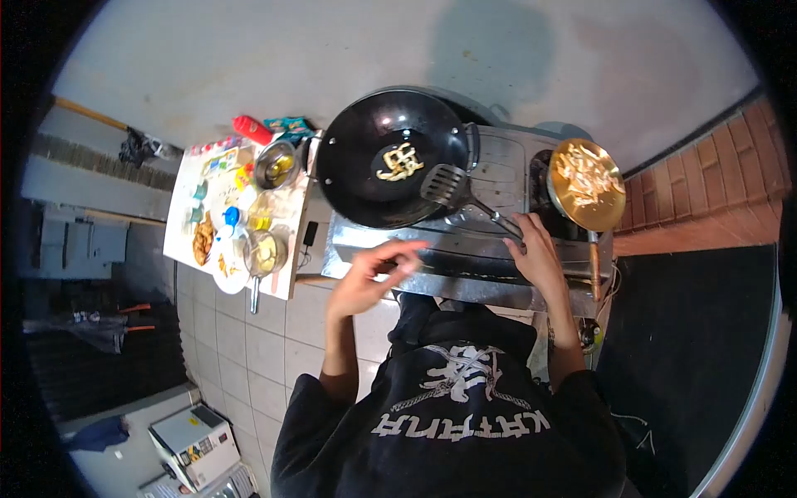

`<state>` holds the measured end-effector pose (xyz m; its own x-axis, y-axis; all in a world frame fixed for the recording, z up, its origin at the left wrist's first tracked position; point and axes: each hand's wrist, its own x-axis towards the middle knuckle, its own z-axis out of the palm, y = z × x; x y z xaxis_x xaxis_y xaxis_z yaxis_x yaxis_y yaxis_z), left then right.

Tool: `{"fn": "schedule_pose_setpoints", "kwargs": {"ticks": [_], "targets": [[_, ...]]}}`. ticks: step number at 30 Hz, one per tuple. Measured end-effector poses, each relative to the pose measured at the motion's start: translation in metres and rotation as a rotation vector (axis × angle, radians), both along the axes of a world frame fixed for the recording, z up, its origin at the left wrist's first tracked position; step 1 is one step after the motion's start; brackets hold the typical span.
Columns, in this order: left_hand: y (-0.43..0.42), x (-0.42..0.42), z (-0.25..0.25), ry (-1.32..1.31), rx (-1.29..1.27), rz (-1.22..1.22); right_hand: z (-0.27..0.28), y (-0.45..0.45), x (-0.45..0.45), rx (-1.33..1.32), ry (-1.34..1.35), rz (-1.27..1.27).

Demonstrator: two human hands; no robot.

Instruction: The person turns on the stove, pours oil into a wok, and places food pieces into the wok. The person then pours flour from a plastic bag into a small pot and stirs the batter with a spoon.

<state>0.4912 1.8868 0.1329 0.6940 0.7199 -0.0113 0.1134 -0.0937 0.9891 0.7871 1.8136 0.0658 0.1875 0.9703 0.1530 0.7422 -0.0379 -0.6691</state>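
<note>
My right hand point(535, 249) grips the handle of a black slotted spatula point(446, 184). The spatula's head hangs over the right rim of a large black wok point(357, 187) on the stove. Inside the wok, pale strips of food point(400, 163) lie in a small pool of oil. In front of the stove's edge, my left hand point(374, 278) is held up with nothing in it. Its fingers are bent, apart and a little blurred. A golden frying pan point(616, 212) with many pale strips point(588, 173) sits on the right burner, its handle toward me.
The metal stove point(490, 290) stands against the wall. A table point(286, 282) at left bears a steel pot point(276, 166), a saucepan point(264, 251), a white plate point(231, 280) with fried food, a red bottle point(251, 129) and packets. A brick ledge point(706, 174) borders the right side.
</note>
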Motion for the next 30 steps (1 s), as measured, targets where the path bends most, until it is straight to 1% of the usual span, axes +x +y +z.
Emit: {"fn": "schedule_pose_setpoints", "kwargs": {"ticks": [1,2,3,5,6,8,9,13,15,16,17,19,20,21,23,25,27,30], "targets": [[0.001,-0.02,0.005,0.011,-0.081,0.118,-0.008,0.001,-0.005,0.043,-0.159,-0.024],[0.005,-0.039,0.001,0.019,-0.07,0.256,-0.016,0.003,-0.008,0.007,-0.155,-0.074],[0.01,-0.055,-0.003,0.025,-0.057,0.393,-0.025,0.006,-0.007,0.01,-0.153,-0.057],[0.02,-0.076,0.0,0.024,0.032,0.612,-0.042,0.011,-0.001,-0.104,-0.318,-0.053],[0.027,-0.084,0.003,0.061,0.09,0.694,-0.051,0.012,0.001,-0.08,-0.377,-0.023],[0.041,-0.094,0.008,0.128,0.17,0.833,-0.057,0.016,-0.001,-0.113,-0.397,-0.011],[0.051,-0.101,0.003,0.094,0.215,0.842,-0.056,0.018,-0.002,-0.147,-0.418,-0.017],[0.089,-0.112,-0.006,0.119,0.302,0.869,-0.035,0.017,-0.004,-0.186,-0.433,0.01],[0.109,-0.116,-0.016,0.126,0.329,0.853,-0.029,0.014,-0.002,-0.12,-0.222,0.007],[0.119,-0.117,-0.019,0.184,0.37,0.825,-0.012,0.014,-0.005,-0.078,-0.156,0.051],[0.131,-0.117,-0.024,0.241,0.411,0.793,0.001,0.017,-0.007,-0.079,-0.159,0.048],[0.156,-0.116,-0.039,0.215,0.45,0.777,0.026,0.023,-0.013,-0.058,-0.164,0.108],[0.167,-0.115,-0.045,0.271,0.486,0.779,0.044,0.029,-0.023,-0.051,-0.222,0.097],[0.176,-0.116,-0.049,0.327,0.523,0.778,0.059,0.034,-0.032,-0.055,-0.226,0.084],[0.187,-0.107,-0.05,0.334,0.513,0.793,0.078,0.05,-0.049,-0.045,-0.357,0.073],[0.2,-0.106,-0.057,0.413,0.545,0.797,0.082,0.069,-0.062,-0.082,-0.392,0.066],[0.21,-0.103,-0.063,0.408,0.5,0.811,0.081,0.092,-0.077,-0.13,-0.429,0.066],[0.222,-0.103,-0.08,0.385,0.536,0.779,0.07,0.116,-0.098,-0.044,-0.434,0.096]]}}
